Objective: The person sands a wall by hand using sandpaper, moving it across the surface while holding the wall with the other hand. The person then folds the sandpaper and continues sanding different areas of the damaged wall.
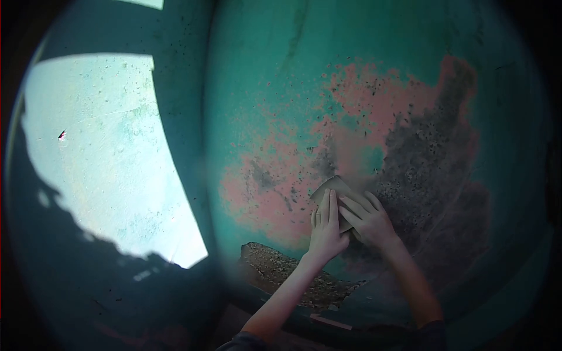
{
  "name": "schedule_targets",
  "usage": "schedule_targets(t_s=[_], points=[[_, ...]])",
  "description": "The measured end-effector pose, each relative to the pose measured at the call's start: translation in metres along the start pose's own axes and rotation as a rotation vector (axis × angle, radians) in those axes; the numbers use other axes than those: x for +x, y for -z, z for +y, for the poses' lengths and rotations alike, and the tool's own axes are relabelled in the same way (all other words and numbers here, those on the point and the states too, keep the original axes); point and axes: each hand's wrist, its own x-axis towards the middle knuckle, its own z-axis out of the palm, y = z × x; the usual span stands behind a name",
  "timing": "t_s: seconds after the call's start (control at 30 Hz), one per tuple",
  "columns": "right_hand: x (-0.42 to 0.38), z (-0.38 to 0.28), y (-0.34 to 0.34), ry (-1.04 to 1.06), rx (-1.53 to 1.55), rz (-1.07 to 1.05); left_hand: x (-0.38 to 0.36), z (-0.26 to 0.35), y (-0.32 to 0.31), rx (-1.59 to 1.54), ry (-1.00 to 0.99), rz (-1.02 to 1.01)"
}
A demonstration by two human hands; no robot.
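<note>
A grey sheet of sandpaper [341, 186] lies against the painted surface, its upper left edge showing above my fingers. My left hand [328, 229] holds the sheet from the left, two fingers extended along its face and the others bent at its side. From the right, my right hand [370, 221] presses on it with fingers slanted up and to the left. Both hands are close together, keeping the sheet against the surface. Around them the green paint [257, 76] is worn through to pink patches [281, 205] and dark grey patches [421, 169]. The underside of the sheet is hidden.
Below my left hand a rough brown area [293, 275] of exposed material runs along the bottom of the curved surface. At left, a bright sunlit patch [111, 158] falls on an adjoining wall. A pale strip [331, 321] lies near the lower edge.
</note>
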Motion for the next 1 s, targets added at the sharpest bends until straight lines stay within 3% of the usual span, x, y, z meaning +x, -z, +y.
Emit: schedule_targets(t_s=[0.3,0.43,0.5,0.67,0.7,0.8,1.0], points=[[-0.023,0.015,-0.019,-0.138,0.087,0.176,0.013,0.017,-0.023,0.198,0.129,0.023],[-0.02,0.009,-0.039,-0.236,0.058,0.328,0.004,0.003,-0.022,0.306,0.023,0.066],[-0.019,0.003,-0.04,-0.24,-0.006,0.3,-0.003,-0.006,-0.015,0.343,-0.002,0.062],[-0.005,-0.003,-0.049,-0.24,-0.185,0.287,-0.005,-0.065,0.007,0.193,0.285,0.103],[-0.001,-0.005,-0.049,-0.231,-0.193,0.281,-0.003,-0.087,0.011,0.313,0.263,0.103],[0.012,-0.013,-0.056,-0.228,-0.165,0.261,0.002,-0.1,0.034,0.249,0.341,0.124],[0.04,-0.033,-0.075,-0.262,-0.109,0.22,-0.038,-0.098,0.001,0.229,0.276,0.01]])
